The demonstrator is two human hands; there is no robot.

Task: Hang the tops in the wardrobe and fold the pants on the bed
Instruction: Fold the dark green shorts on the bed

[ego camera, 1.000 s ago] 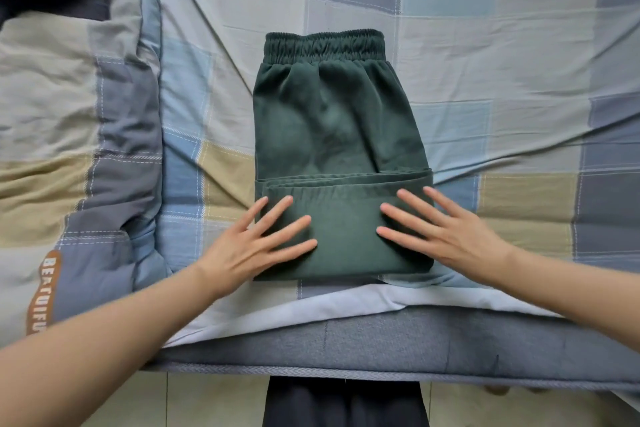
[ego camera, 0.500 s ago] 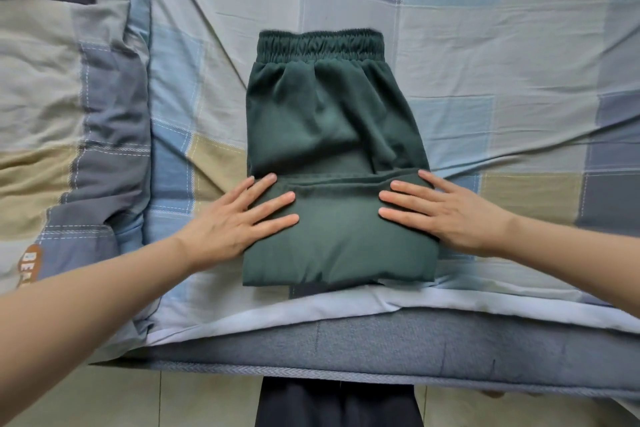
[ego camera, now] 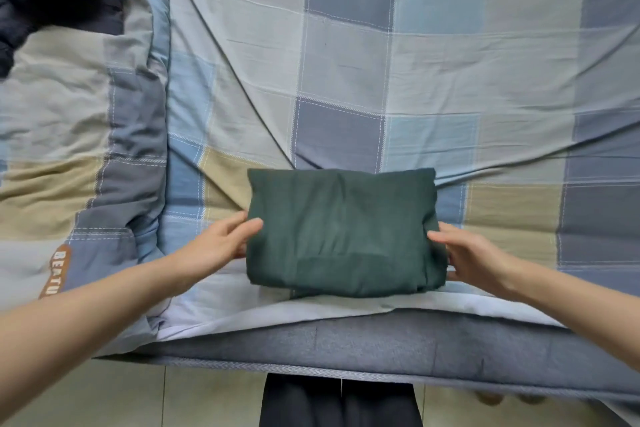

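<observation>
On the checked bed [ego camera: 346, 45], the green pants [ego camera: 341, 232] are now folded smaller; left hand [ego camera: 221, 243] and right hand [ego camera: 474, 256] grip their sides.

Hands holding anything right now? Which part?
Both hold the folded green pants: left hand grips the left edge, right hand grips the right edge, on the bed.

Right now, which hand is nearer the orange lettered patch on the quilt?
Left. The left hand grips the left edge of the folded green pants, on the same side as the patch. The right hand holds the pants' opposite edge, farther away.
</observation>
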